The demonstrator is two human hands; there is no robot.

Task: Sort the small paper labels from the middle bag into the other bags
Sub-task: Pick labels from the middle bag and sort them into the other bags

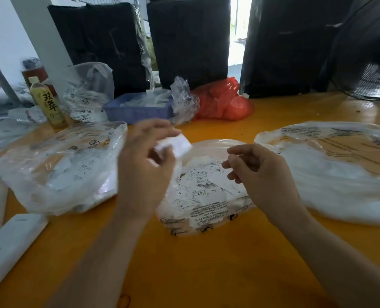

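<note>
We look down on an orange table (207, 274) with three clear plastic bags in a row. The right bag (340, 174) is the widest and holds a white heap. The left bag (60, 170) holds fewer white slips. The middle bag (207, 207), lying open between our two forearms, is full of small printed labels (202, 187).

Behind the bags stand a blue tray (138, 110), a red bag (224, 103), a bottle (49, 103) at the left and a black fan (367, 61) at the far right. A white box (9, 245) lies at the near left edge.

Our left hand (144, 161) is raised over the gap between the left and middle bags, fingers curled round a small white stack of labels (175, 143), blurred. The stack's long axis runs roughly left to right, and it sticks out toward the right hand.

Our right hand (260, 174) hovers above the middle bag with fingers curled in a pinch. We cannot tell whether it holds a label.

The stack lies up and to the left of the right hand, near it but apart. We judge that the right hand would reach leftward to draw off a label, and the right bag is the nearer one for that hand.
</note>
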